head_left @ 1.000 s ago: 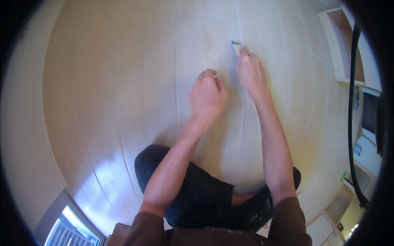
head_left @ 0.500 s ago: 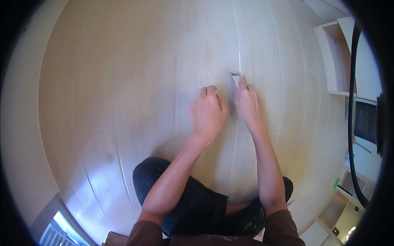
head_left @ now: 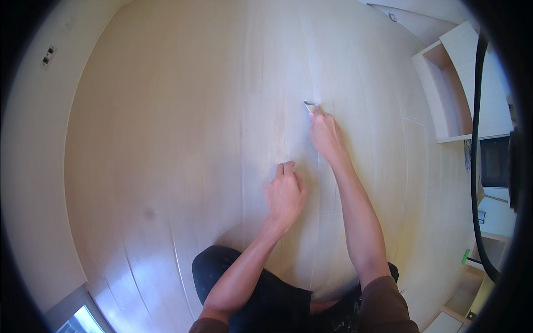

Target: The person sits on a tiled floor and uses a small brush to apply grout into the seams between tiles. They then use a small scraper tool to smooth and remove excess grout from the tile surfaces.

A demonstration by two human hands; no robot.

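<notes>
Since half a second ago the right hand (head_left: 326, 133) has reached further out while the left hand (head_left: 285, 193) dropped back. Head view: right fingers pinch a small metal scraper (head_left: 308, 104), blade poking past the fingertips onto the pale floor (head_left: 166, 139). Left is curled loosely, knuckles propped on the boards, probably for balance.

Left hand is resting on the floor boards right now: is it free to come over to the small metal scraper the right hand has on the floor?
Probably yes. The left hand rests loosely curled on bare floor, and only open boards lie between it and the scraper under the right hand.
</notes>
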